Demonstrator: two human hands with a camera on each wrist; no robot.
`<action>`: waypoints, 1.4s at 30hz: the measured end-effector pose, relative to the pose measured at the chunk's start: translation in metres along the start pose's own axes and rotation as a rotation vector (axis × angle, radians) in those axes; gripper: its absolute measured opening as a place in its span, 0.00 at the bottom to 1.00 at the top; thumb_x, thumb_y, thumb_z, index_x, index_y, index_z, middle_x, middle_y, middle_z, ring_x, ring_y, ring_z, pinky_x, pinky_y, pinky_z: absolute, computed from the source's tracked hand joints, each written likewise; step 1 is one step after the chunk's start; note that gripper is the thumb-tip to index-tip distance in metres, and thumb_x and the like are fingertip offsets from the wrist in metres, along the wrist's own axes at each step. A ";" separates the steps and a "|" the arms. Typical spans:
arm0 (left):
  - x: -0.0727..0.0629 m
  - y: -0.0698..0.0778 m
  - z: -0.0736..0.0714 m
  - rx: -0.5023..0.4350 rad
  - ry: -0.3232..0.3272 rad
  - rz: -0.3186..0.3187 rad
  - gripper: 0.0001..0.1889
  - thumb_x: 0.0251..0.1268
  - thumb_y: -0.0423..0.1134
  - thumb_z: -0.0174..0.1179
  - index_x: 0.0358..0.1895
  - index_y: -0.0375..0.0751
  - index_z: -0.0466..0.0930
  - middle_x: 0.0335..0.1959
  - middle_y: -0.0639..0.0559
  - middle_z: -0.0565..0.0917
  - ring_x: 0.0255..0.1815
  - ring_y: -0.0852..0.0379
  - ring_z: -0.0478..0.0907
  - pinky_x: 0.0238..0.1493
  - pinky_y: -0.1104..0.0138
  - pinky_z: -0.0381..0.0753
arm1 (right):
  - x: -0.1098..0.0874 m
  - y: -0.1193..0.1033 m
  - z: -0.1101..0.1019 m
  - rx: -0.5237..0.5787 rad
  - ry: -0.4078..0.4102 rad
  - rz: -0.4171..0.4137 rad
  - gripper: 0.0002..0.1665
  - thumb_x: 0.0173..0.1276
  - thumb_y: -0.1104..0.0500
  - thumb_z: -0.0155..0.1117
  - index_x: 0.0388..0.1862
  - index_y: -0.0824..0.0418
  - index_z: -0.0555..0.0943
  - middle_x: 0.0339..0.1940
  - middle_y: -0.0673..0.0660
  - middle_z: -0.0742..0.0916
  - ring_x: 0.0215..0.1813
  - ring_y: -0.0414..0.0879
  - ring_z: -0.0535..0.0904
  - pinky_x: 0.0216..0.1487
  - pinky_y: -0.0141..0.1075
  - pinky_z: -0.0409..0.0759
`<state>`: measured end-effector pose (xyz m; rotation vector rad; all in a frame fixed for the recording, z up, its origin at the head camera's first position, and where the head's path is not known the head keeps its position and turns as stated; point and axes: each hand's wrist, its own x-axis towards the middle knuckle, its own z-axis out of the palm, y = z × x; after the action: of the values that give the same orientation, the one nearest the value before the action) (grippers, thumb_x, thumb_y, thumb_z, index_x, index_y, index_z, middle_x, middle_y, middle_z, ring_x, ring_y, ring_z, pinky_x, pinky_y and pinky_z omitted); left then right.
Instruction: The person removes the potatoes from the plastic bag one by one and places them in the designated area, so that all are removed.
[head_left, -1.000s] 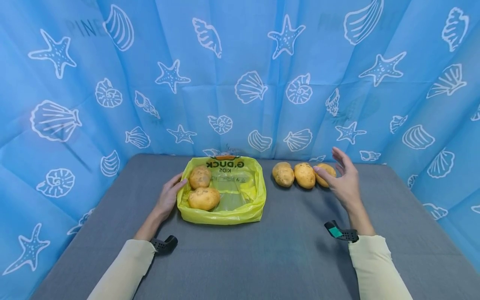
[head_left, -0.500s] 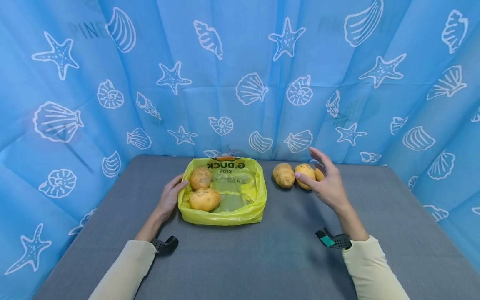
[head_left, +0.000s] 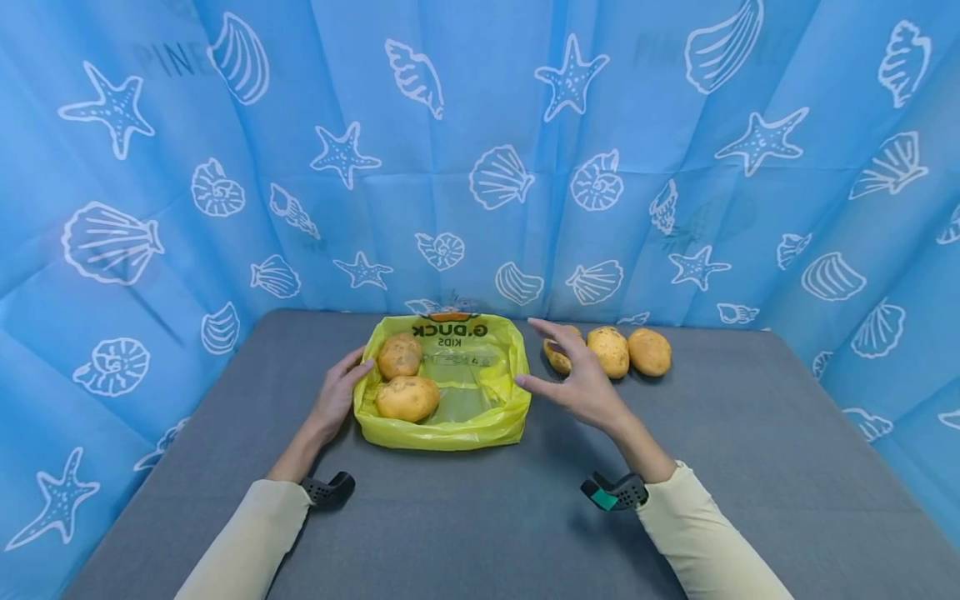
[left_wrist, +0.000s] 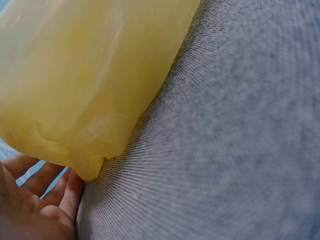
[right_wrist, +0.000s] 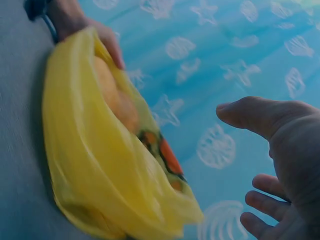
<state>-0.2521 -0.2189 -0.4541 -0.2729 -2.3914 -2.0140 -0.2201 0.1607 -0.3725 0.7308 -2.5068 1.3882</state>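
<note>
A yellow-green plastic bag [head_left: 442,435] lies with its mouth spread, holding two potatoes: a darker one [head_left: 400,356] at the back and a paler one [head_left: 407,399] in front. My left hand [head_left: 333,398] rests against the bag's left side, thumb at the rim; in the left wrist view its fingers [left_wrist: 42,180] extend beside the plastic. My right hand [head_left: 581,383] holds nothing and hovers beside the bag's right rim, thumb and fingers spread apart. Behind it is a partly hidden potato [head_left: 557,360], in a row with a middle potato [head_left: 609,352] and a right-hand potato [head_left: 650,352].
A grey cloth covers the table [head_left: 480,517]. A blue curtain [head_left: 450,200] with white shells and starfish hangs right behind the table and round both sides. Dark bands with camera mounts sit on both wrists.
My right hand has travelled left, from in front of the right-hand potato to the bag's right rim, uncovering that potato and partly covering the left one. My left hand stays at the bag.
</note>
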 end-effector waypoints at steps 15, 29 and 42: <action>0.001 0.002 0.000 0.012 0.004 -0.003 0.30 0.84 0.48 0.46 0.79 0.36 0.58 0.77 0.37 0.61 0.74 0.43 0.62 0.63 0.68 0.70 | 0.037 -0.020 0.073 0.056 -0.240 -0.131 0.42 0.65 0.57 0.76 0.76 0.59 0.69 0.72 0.59 0.75 0.69 0.54 0.71 0.68 0.53 0.69; 0.000 0.003 0.001 0.013 -0.003 -0.009 0.30 0.83 0.48 0.46 0.80 0.38 0.57 0.78 0.38 0.60 0.75 0.44 0.61 0.67 0.60 0.67 | 0.052 -0.017 0.115 0.024 -0.367 -0.106 0.43 0.63 0.57 0.78 0.75 0.60 0.71 0.74 0.59 0.74 0.73 0.59 0.68 0.70 0.54 0.66; 0.000 0.003 0.002 0.011 0.001 -0.019 0.31 0.83 0.49 0.47 0.80 0.37 0.57 0.78 0.37 0.60 0.74 0.44 0.61 0.70 0.53 0.64 | 0.050 -0.011 0.136 -0.144 -0.413 -0.113 0.43 0.62 0.56 0.79 0.75 0.55 0.72 0.65 0.61 0.77 0.63 0.54 0.74 0.61 0.49 0.76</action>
<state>-0.2517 -0.2165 -0.4519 -0.2499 -2.4129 -2.0074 -0.2472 0.0257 -0.4196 1.2127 -2.7757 1.0943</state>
